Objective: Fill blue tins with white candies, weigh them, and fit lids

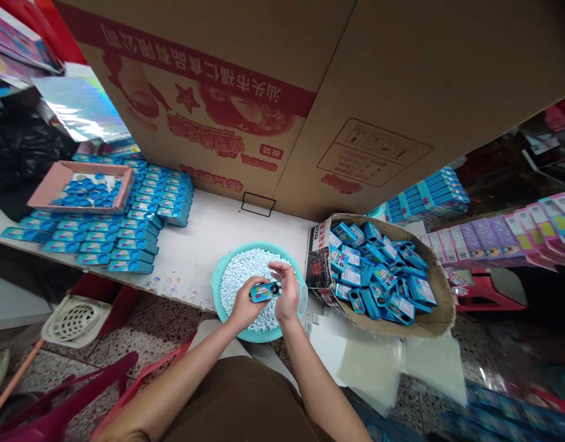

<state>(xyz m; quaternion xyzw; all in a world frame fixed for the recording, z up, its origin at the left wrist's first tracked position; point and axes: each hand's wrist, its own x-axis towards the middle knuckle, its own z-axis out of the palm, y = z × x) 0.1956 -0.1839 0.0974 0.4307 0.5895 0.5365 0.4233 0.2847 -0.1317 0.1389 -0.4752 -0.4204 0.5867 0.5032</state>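
My left hand (248, 305) grips a small blue box (261, 293) by its left end, over a turquoise basin (217, 284). A dark round opening shows at the box's right end. My right hand (287, 293) is beside that opening, palm turned toward it, with its fingers stretched out and slightly curved. Whether any pieces lie in its palm is hidden. Small pale, rounded candy-like pieces (239, 276) fill the basin, which sits at the table's front edge, above my lap.
To the right, a cut-open carton (441, 307) holds many loose blue boxes (370, 264). Stacked blue boxes (135, 242) and a pink tray (45, 193) of blue caps (91, 190) stand left. A large cardboard box (264, 141) walls off the back of the white table (190, 245).
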